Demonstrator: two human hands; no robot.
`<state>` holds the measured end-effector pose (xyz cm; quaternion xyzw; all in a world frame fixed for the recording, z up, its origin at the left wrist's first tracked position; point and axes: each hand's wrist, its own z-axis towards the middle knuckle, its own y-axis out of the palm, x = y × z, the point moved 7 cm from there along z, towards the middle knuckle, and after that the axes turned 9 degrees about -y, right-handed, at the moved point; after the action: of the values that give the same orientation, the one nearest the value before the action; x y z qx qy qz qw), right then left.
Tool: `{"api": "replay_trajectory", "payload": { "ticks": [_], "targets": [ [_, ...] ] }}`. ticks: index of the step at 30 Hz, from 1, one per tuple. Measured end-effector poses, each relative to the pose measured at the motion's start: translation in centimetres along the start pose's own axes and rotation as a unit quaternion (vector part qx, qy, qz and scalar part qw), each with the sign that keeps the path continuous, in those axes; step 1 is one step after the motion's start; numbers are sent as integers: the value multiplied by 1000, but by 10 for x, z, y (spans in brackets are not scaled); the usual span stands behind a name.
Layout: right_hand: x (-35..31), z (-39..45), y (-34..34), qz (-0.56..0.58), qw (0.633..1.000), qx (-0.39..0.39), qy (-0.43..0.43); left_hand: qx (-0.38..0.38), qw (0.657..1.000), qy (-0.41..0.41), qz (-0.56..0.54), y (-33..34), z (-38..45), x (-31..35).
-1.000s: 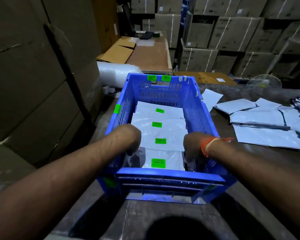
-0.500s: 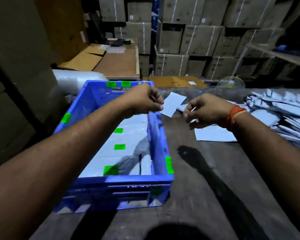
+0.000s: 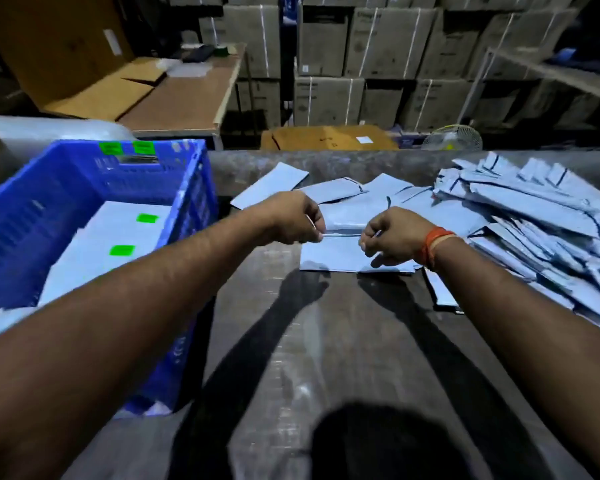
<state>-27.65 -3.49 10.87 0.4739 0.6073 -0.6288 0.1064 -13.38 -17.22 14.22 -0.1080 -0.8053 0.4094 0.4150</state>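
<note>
The top edge of a pale bag (image 3: pixel 329 256) is pinched at its left end by the left grip (image 3: pixel 297 221), with the fingers curled down against the thumb. The right end of the same edge is pinched in the same way by the right grip (image 3: pixel 392 237), knuckles up. Between the two grips the edge is seen as a thin raised fold, while the rest of the bag lies flat on the dark counter (image 3: pixel 326 341), about midway across it. An orange band (image 3: pixel 437 242) is worn on the right wrist. Shadows of both arms are cast on the counter on the near side of the bag.

Just beyond the held bag, more loose bags (image 3: pixel 340 190) are spread flat, some overlapping. To the right, a deep pile (image 3: pixel 541 216) of the same bags is heaped up to the counter's right edge; its nearest bags lie close to the right wrist.

At the left of the counter a blue crate (image 3: pixel 191 188) is set, well apart from the grips. It is filled with packets (image 3: pixel 118 230) laid flat, and green labels (image 3: pixel 147 218) are seen on them and on the crate's far rim.

Behind the crate a clear roll (image 3: pixel 49 128) is partly seen. Farther back stand a brown table (image 3: pixel 184 95) with flattened cardboard on it, a flat box (image 3: pixel 326 138), a small fan (image 3: pixel 452 138), and stacked cartons (image 3: pixel 385 39) along the wall.
</note>
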Motion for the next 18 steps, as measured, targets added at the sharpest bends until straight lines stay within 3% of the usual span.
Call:
{"api": "replay_trajectory", "payload": {
  "ticks": [2, 4, 7, 11, 13, 18],
  "targets": [
    [11, 7, -9, -43, 999, 1, -25, 10, 1000, -9, 11, 20, 11, 6],
    [25, 19, -15, -157, 985, 1, -71, 36, 999, -18, 30, 38, 23, 10],
    [57, 37, -6, -343, 932, -5, -116, 77, 992, -30, 95, 70, 50, -4],
    [108, 44, 18, -497, 858, -50, -120, 122, 983, -47, 126, 122, 90, -45],
    [122, 45, 26, -522, 843, -25, -131, 140, 980, -56, 128, 137, 97, -56],
    [114, 35, 27, -478, 851, 58, -208, 185, 980, -36, 68, 130, 80, -51]
  ]
}}
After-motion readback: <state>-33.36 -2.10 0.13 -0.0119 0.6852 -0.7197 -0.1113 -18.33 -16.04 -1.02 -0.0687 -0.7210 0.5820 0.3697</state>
